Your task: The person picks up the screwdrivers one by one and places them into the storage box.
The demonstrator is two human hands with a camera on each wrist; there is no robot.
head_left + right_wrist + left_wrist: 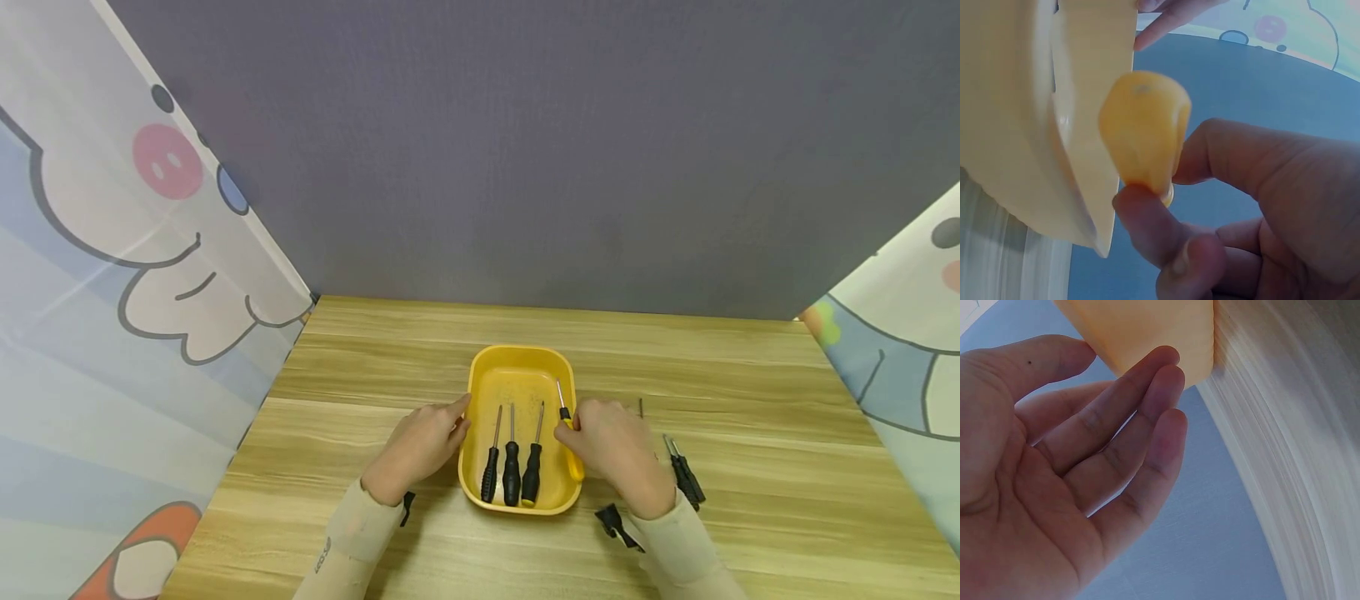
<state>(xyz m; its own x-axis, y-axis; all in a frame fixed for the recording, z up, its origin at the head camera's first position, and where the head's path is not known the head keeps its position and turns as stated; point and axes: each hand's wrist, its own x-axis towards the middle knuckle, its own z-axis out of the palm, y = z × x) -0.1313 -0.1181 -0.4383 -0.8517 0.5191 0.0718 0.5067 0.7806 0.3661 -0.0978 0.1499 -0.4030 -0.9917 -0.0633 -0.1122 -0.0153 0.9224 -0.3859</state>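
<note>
1. Yellow tray (pixel 517 367) at center of the counter (pixel 375 367), holding three black screwdrivers (pixel 512 471).
2. Left hand (pixel 420 446), fingers straight, touches the tray's left wall.
3. Right hand (pixel 615 450) pinches a yellow-handled screwdriver (pixel 564 412) over the right rim.
4. Two more black screwdrivers (pixel 686 475) lie lower right.

Two forearms in pale sleeves reach forward from the bottom of the head view, angled toward each other. The left hand (pixel 420 446) lies palm inward, fingers (pixel 1147 425) straight and close together, thumb apart. The right hand (pixel 618 454) is knuckles up, with thumb (pixel 1154 231) and forefinger curled in a pinch, the other fingers tucked under.
</note>
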